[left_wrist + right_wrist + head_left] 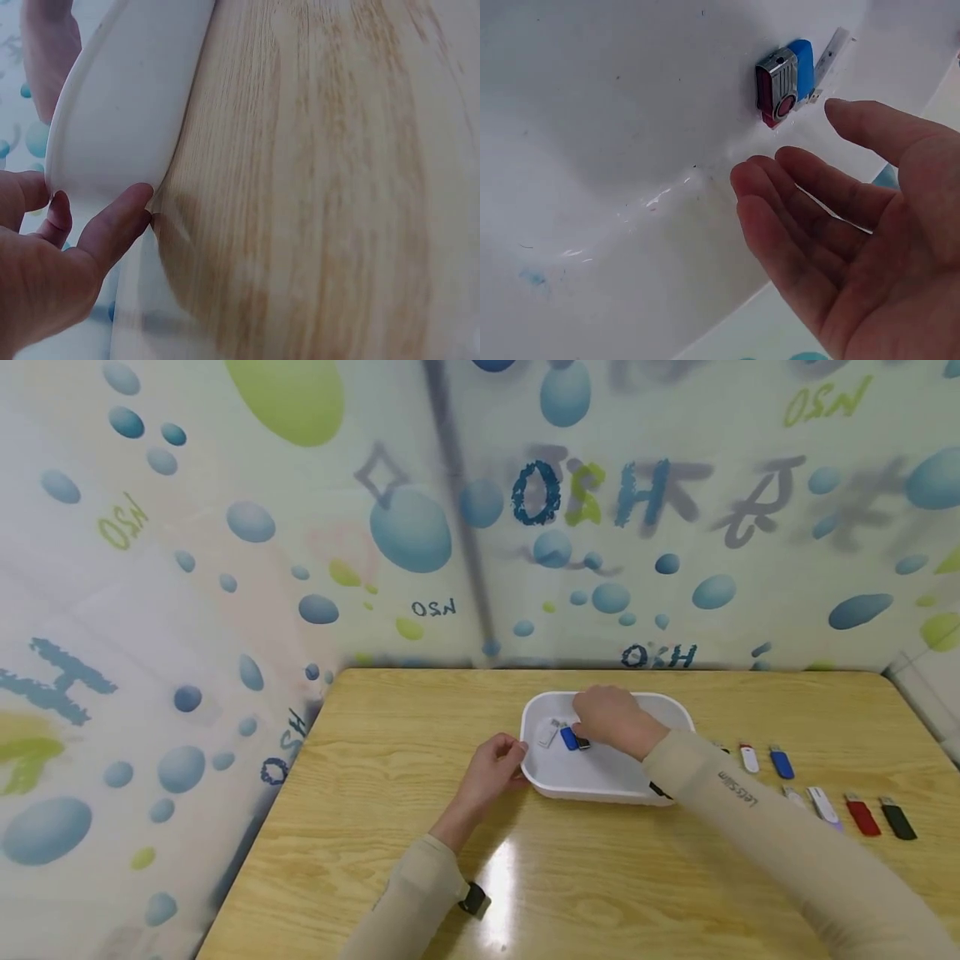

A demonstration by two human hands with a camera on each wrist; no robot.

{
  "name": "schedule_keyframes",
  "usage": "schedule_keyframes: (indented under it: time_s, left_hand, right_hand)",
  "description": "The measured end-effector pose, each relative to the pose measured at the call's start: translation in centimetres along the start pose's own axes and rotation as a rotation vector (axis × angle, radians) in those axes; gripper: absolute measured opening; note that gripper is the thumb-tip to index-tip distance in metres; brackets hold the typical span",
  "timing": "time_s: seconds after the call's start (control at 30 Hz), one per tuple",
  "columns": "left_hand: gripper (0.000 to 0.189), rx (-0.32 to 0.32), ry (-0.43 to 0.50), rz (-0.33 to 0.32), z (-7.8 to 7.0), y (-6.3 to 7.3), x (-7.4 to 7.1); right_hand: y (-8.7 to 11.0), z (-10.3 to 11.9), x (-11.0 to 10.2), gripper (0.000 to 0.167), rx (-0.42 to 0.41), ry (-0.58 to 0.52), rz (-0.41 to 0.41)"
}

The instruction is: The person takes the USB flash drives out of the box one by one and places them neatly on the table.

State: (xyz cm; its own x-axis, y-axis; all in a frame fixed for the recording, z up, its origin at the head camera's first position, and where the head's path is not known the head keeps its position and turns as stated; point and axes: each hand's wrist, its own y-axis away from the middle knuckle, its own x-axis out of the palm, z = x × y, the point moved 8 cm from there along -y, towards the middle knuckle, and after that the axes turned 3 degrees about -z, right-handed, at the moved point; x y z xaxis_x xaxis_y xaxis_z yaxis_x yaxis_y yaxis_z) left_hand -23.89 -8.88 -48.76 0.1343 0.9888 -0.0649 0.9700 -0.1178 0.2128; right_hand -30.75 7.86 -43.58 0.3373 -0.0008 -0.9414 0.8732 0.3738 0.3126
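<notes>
A white plastic basin (592,792) stands on the wooden table. My left hand (489,767) holds its left end, thumb at the rim and fingertips low on the outer wall in the left wrist view. Inside lie a white USB stick (548,732), a blue USB stick (569,738) and a silver and dark red USB stick (776,86), side by side. My right hand (611,717) reaches over the far rim, close beside these sticks. Its fingers (795,255) are loosely bent, and nothing lies between them in the right wrist view.
Right of the basin, more USB sticks lie on the table (360,827): a red and white one (748,757), a blue one (782,762), a white one (823,806), a red one (862,815) and a dark one (897,818). A patterned curtain (420,627) hangs behind.
</notes>
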Motion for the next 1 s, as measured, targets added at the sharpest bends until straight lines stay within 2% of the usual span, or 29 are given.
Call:
schedule_keyframes:
  time_s: [0.2,0.37,0.63,1.0]
  left_hand:
    - [0.030,0.013,0.026,0.003,-0.1,0.1,0.1]
    - [0.029,0.020,0.028,-0.004,-0.1,0.1,0.1]
    - [0.027,0.012,0.009,-0.007,0.0,0.2,0.1]
    - [0.028,0.006,0.021,-0.011,0.0,0.1,0.0]
  right_hand:
    - [-0.4,-0.2,0.6,0.027,0.021,-0.006,0.022]
    - [-0.7,0.0,0.8,0.026,0.002,-0.032,0.029]
    - [-0.9,0.4,1.5,0.017,-0.024,-0.047,0.065]
    - [-1.3,0.7,1.6,0.007,-0.121,0.036,-0.030]
